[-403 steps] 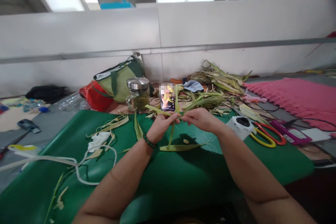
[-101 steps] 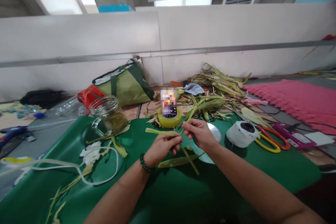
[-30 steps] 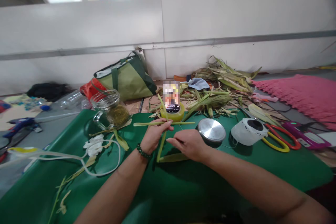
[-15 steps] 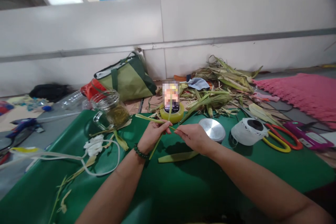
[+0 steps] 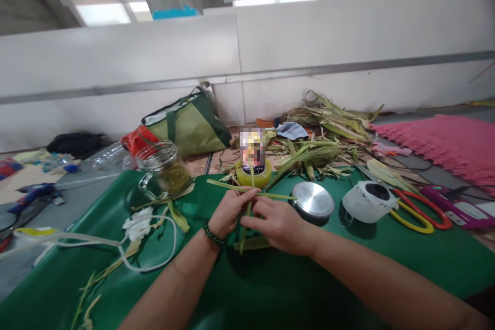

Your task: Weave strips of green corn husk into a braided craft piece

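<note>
Two narrow green corn husk strips [image 5: 279, 196] cross each other between my hands, one lying sideways and the other running up and down. My left hand [image 5: 229, 210], with a dark green bead bracelet at the wrist, is closed on the crossing, thumb on top. My right hand [image 5: 279, 221] is closed close beside it, its fingers at the strips just below the crossing; its exact hold is partly hidden. Under the hands a wider husk piece [image 5: 253, 243] lies on the green mat [image 5: 216, 289]. Beyond them a phone [image 5: 252, 149] leans in a yellow tape roll [image 5: 253, 178].
Right of my hands are a round metal lid [image 5: 314, 198], a white thread spool [image 5: 365, 205] and scissors [image 5: 423, 211]. To the left stand a glass mug [image 5: 164, 172] and a white cord [image 5: 150, 269]. Behind lie a husk pile [image 5: 328, 124] and a green bag [image 5: 193, 126].
My right hand has moved in closer to the left and lower on the strips. The sideways strip now reaches out to the right, and the upright one has swung more vertical. The view has tilted up slightly.
</note>
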Motion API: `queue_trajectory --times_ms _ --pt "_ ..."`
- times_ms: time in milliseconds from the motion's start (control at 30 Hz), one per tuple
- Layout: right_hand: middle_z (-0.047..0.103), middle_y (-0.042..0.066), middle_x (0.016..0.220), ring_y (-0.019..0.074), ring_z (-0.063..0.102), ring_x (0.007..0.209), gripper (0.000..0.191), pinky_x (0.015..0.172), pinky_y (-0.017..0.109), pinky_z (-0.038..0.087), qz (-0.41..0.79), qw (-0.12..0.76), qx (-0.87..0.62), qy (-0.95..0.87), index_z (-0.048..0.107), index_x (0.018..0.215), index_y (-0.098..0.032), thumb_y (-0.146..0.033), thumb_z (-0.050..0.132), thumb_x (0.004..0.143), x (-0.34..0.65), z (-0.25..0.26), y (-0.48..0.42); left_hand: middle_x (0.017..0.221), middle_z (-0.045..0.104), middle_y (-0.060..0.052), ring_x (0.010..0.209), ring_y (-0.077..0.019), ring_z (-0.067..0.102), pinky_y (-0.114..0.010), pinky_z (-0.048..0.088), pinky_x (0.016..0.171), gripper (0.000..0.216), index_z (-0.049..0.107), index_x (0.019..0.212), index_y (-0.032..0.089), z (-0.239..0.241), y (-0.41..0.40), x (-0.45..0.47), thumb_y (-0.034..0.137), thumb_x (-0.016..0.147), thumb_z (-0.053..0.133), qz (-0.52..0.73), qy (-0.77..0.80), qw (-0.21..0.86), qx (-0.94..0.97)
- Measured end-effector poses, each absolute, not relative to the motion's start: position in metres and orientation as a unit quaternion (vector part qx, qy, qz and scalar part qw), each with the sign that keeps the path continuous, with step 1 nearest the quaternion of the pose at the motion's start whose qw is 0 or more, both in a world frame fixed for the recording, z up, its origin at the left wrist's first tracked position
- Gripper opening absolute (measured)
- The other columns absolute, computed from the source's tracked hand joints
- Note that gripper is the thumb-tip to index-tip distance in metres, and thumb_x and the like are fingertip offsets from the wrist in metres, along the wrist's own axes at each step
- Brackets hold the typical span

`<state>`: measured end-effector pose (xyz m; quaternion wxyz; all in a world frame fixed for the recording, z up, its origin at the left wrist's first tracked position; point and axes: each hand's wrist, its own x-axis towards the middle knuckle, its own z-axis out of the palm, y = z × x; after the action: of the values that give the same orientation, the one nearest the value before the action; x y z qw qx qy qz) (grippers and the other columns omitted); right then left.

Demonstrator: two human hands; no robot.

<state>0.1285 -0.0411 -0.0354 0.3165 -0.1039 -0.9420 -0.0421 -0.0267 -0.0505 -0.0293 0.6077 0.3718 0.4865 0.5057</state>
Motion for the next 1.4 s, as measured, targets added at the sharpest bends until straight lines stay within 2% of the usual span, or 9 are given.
queue_trajectory --times_ms 100,233,333,467,633,733,933,1200,1400 --pt "0.056 0.005 0.077 0.0169 0.051 0.070 0.032 0.060 0.027 0.042 -0.023 0.287 -0.073 -0.955 0.057 0.114 -0.017 -0.011 0.045 0.085 0.123 -0.039 -0.051 0.054 0.064 -0.002 0.047 -0.0073 0.053 -0.019 0.041 0.050 0.015 0.066 0.062 0.010 -0.019 -0.044 -0.047 0.023 0.067 0.072 0.582 0.498 0.574 0.290" --pt "0.059 0.005 0.082 0.0123 0.054 0.066 0.029 0.057 0.022 0.043 0.052 0.374 -0.132 -0.916 0.051 0.118 -0.016 -0.017 0.043 0.090 0.128 -0.040 -0.047 0.042 0.052 0.006 0.044 -0.0042 0.052 -0.014 0.045 0.052 0.022 0.056 0.055 0.016 -0.005 -0.041 -0.080 0.014 0.076 0.060 0.751 0.438 0.480 0.122" --pt "0.059 0.005 0.081 0.0133 0.054 0.068 0.027 0.060 0.023 0.043 -0.016 0.402 -0.133 -0.906 0.053 0.115 -0.016 -0.013 0.042 0.090 0.129 -0.033 -0.047 0.049 0.062 0.001 0.049 -0.0081 0.058 -0.018 0.047 0.054 0.007 0.065 0.065 0.013 -0.008 -0.046 -0.071 0.014 0.071 0.067 0.664 0.469 0.542 0.211" --pt "0.056 0.006 0.071 0.0184 0.051 0.064 0.029 0.059 0.030 0.043 -0.166 0.329 -0.125 -0.921 0.059 0.108 -0.012 -0.010 0.037 0.090 0.123 -0.022 -0.055 0.063 0.070 -0.005 0.066 -0.0153 0.065 -0.022 0.048 0.062 0.026 0.070 0.079 0.011 -0.019 -0.056 -0.034 0.029 0.060 0.079 0.546 0.427 0.640 0.331" --pt "0.055 0.006 0.065 0.0183 0.052 0.064 0.028 0.067 0.033 0.045 -0.213 0.296 -0.067 -0.929 0.063 0.075 -0.012 -0.010 0.038 0.088 0.115 -0.020 -0.053 0.072 0.071 -0.005 0.070 -0.0143 0.062 -0.024 0.047 0.068 0.030 0.071 0.072 0.012 -0.023 -0.058 -0.023 0.034 0.055 0.081 0.534 0.459 0.599 0.380" --pt "0.058 0.006 0.066 0.0173 0.054 0.065 0.026 0.069 0.031 0.047 -0.136 0.333 -0.047 -0.932 0.063 0.080 -0.012 -0.015 0.040 0.091 0.115 -0.024 -0.045 0.075 0.071 -0.005 0.073 -0.0160 0.062 -0.025 0.048 0.069 0.025 0.070 0.069 0.013 -0.022 -0.057 -0.030 0.031 0.056 0.080 0.535 0.493 0.545 0.416" --pt "0.066 0.002 0.072 0.0104 0.059 0.060 0.013 0.057 0.020 0.046 0.195 0.436 -0.162 -0.864 0.060 0.084 -0.017 -0.026 0.052 0.089 0.125 -0.029 -0.035 0.073 0.069 -0.004 0.069 -0.0160 0.061 -0.025 0.047 0.063 0.021 0.067 0.069 0.014 -0.020 -0.058 -0.033 0.031 0.060 0.076 0.509 0.498 0.530 0.461" --pt "0.067 0.007 0.072 0.0148 0.062 0.067 0.019 0.062 0.025 0.049 0.091 0.359 -0.066 -0.927 0.061 0.089 -0.015 -0.014 0.042 0.090 0.123 -0.037 -0.040 0.056 0.064 0.000 0.056 -0.0127 0.059 -0.024 0.046 0.057 0.029 0.065 0.079 0.013 -0.024 -0.057 -0.025 0.032 0.060 0.076 0.546 0.488 0.548 0.405" --pt "0.064 0.000 0.066 0.0129 0.063 0.060 0.017 0.051 0.022 0.049 0.466 0.445 -0.261 -0.719 0.057 0.075 -0.018 -0.033 0.064 0.079 0.124 -0.028 -0.031 0.067 0.069 -0.003 0.064 -0.0159 0.063 -0.027 0.049 0.064 0.028 0.068 0.073 0.014 -0.022 -0.060 -0.026 0.025 0.050 0.081 0.520 0.482 0.557 0.433"
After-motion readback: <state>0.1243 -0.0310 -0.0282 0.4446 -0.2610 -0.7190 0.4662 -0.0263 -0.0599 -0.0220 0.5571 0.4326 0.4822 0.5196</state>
